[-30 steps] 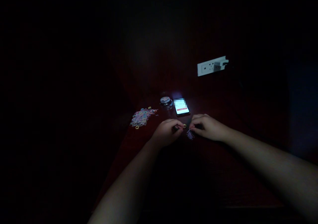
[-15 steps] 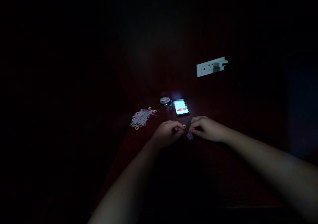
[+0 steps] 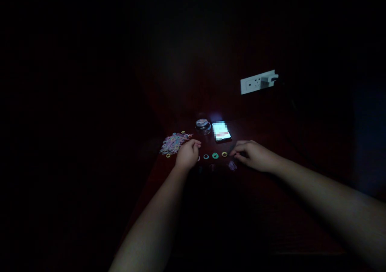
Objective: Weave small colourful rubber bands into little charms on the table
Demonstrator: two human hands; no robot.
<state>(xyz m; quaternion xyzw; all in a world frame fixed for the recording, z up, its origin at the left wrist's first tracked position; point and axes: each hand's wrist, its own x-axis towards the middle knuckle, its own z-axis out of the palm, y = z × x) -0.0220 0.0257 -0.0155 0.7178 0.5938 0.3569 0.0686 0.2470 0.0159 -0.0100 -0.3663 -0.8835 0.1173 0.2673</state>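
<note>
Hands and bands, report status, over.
Left hand beside multicoloured band pile, grip unclear. Right hand just right of yellow ring, grip unclear. Left hand partly hides pale ring; phone and jar farther back.

The only view looks forward and down from the person's head, near enough that both forearms run in from the lower edge and lower right to the hands, left (image 3: 187, 154) and right (image 3: 256, 155), around mid-frame; the socket (image 3: 256, 82) faces it at upper right.
</note>
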